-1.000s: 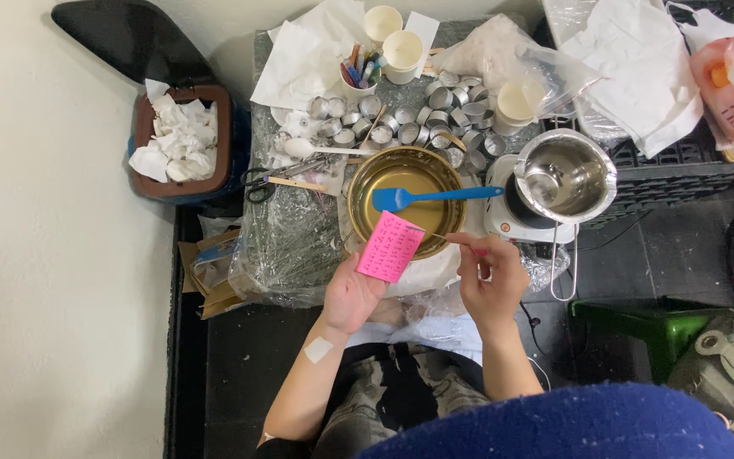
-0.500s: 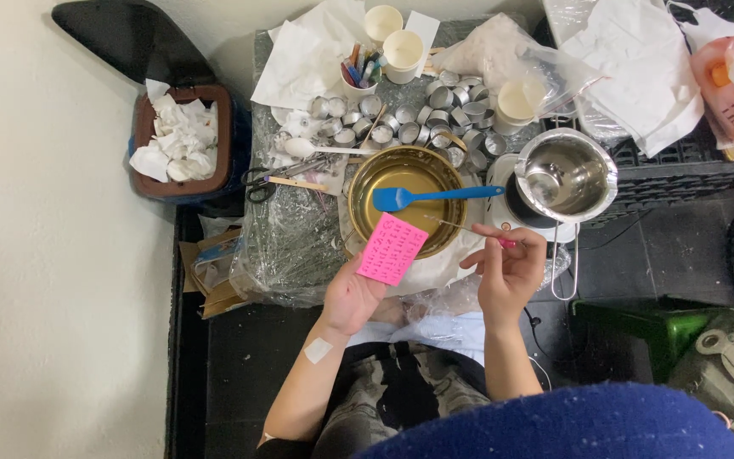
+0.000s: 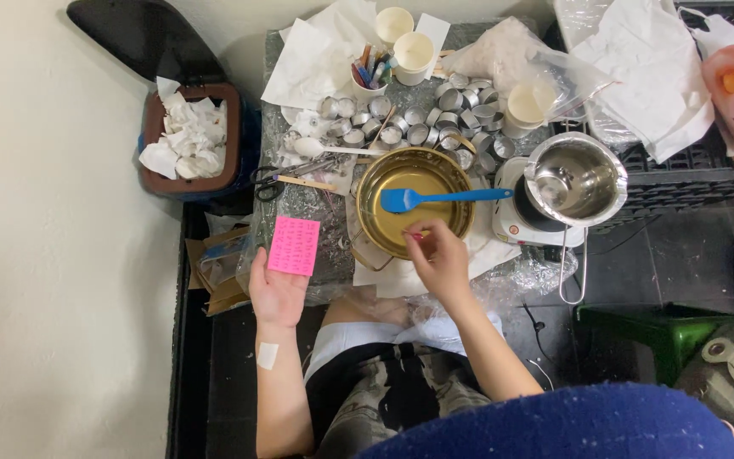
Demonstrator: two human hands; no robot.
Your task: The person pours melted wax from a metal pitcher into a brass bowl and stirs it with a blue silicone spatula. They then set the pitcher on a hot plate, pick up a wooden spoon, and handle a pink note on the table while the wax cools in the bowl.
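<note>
Hands work over a cluttered desk (image 3: 299,200) covered w/ crinkly clear plastic. Left hand (image 3: 275,289) clamped on a flat pink square mold (image 3: 294,246), small raised shapes on its face, held out to the left, clear of the bowl. Right hand (image 3: 441,259) sits at the near rim of a round brassy metal bowl (image 3: 415,200), fingers pinched together on sth. small; can't tell what. Blue silicone spatula (image 3: 435,198) lies across the bowl just beyond that hand. Further up: cluster of shiny tealight cups (image 3: 418,119). Beyond-right: steel pot (image 3: 577,178) on a small white hotplate (image 3: 516,217).
</note>
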